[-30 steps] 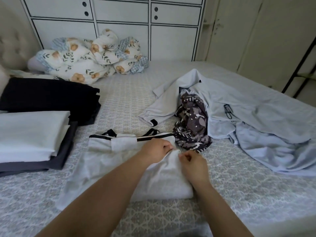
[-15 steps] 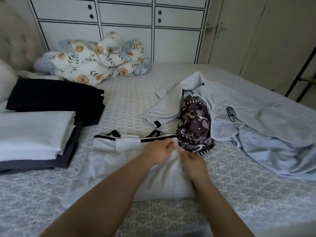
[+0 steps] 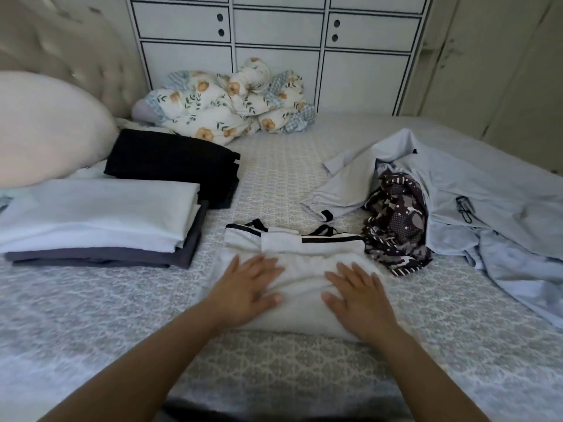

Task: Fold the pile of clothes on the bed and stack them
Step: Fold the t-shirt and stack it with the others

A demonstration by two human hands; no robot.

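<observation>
A white garment with black trim [image 3: 304,263] lies folded on the bed [image 3: 274,184] in front of me. My left hand [image 3: 246,287] lies flat on its left half and my right hand [image 3: 359,296] lies flat on its right half, fingers straight. To the left sits a stack of folded white cloth [image 3: 97,214] on a dark grey piece [image 3: 100,257], with a folded black garment [image 3: 173,162] behind it. To the right lie an unfolded light blue garment [image 3: 475,202] and a crumpled dark patterned garment [image 3: 396,220].
A floral duvet bundle [image 3: 225,105] sits at the far edge against white cabinet doors [image 3: 274,35]. A pale pillow [image 3: 45,126] and tufted headboard [image 3: 61,50] are at the left. Bare patterned sheet lies between the stacks and the pile.
Both hands were pinching the white garment's upper edge close together; now they are spread apart and pressed flat on it. The view has shifted to the left.
</observation>
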